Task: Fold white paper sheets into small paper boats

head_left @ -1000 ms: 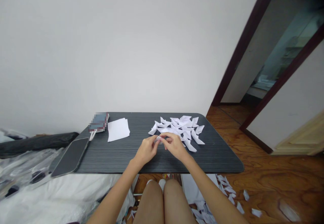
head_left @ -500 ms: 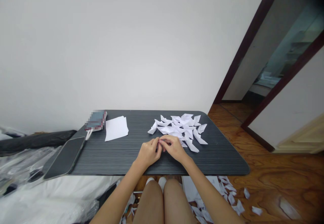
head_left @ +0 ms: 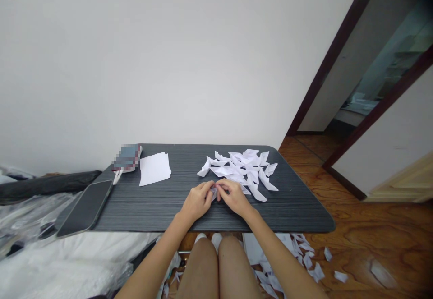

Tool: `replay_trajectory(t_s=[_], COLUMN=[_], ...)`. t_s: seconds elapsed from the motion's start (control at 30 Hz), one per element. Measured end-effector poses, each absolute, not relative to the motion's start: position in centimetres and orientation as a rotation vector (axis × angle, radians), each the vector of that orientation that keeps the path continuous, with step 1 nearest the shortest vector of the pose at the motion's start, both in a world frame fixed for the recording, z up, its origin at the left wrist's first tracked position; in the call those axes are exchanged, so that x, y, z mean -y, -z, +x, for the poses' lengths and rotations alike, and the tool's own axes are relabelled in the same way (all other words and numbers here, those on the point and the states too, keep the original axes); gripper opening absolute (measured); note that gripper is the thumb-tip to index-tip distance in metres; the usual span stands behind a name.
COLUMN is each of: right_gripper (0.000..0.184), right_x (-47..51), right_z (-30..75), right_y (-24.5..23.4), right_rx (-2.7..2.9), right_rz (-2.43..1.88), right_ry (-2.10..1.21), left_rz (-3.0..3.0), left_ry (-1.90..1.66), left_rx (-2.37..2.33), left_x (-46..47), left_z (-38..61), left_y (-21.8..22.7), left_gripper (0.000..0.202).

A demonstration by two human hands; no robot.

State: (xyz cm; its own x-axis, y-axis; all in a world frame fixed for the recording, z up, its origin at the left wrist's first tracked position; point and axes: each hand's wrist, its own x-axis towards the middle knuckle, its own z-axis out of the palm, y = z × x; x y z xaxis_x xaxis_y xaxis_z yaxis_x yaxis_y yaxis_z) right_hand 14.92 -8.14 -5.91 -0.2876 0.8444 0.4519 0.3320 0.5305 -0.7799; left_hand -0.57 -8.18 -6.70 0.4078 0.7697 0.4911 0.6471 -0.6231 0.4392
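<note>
Near the front middle of the dark table point(head_left: 145, 209), my left hand point(head_left: 198, 201) and my right hand point(head_left: 234, 196) meet at the fingertips. Both are closed on a small folded white paper point(head_left: 214, 194), mostly hidden by the fingers. Just beyond and right of my right hand lies a loose pile of folded paper boats point(head_left: 252, 172). To the left, apart from both hands, is a small stack of white paper sheets point(head_left: 154, 169).
At the table's left edge lies a dark phone point(head_left: 86, 206), with a pixelated item point(head_left: 126, 158) behind it. A white wall point(head_left: 209, 64) borders the table's back. More folded papers point(head_left: 307, 259) lie on the wooden floor; plastic-wrapped material point(head_left: 67, 263) is at left.
My fingertips have shifted slightly, and a bit of the folded white paper now shows between my hands. The view has tilted a little; the pile and sheets stay in place.
</note>
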Motion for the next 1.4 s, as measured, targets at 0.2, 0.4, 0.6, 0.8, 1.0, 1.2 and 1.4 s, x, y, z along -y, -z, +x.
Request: replay_trajectory(t_s=[0.2,0.4,0.6,0.8,1.0,1.2,1.4], right_gripper=[0.025,0.016,0.010,0.010,0.015,0.017,0.014], right_x=[8.6,9.5,9.1,8.8,9.1,9.5,8.8], right_z=[15.6,15.8,15.7,15.7,15.8,15.0,14.9], right_y=[6.2,5.8,6.4,6.9,6.7,7.1,7.6], right_rx=[2.125,2.314,2.337,2.227,2.294,2.313,2.140], right_rz=[-0.892,-0.918,-0.928,-0.939,-0.898,-0.937,-1.001], right_ry=[-0.503,-0.368,-0.360,-0.455,-0.443,-0.292,-0.511], left_rz=[2.422,2.442,2.589,2.532,2.446,2.475,2.355], left_ry=[-0.992,-0.861,-0.632,-0.673,-0.726,-0.779,-0.781], left_rx=[-1.175,-1.075,-1.006,-1.022,-0.984,-1.019,-1.080], left_x=[8.2,8.6,8.9,8.6,8.5,8.4,7.9], left_z=[-1.5,-2.3,-3.8,-4.0,-4.0,-3.9,-3.8], left_y=[6.0,5.4,4.7,5.3,5.7,6.5,6.2], left_gripper=[0.024,0.025,0.029,0.027,0.024,0.021,0.020])
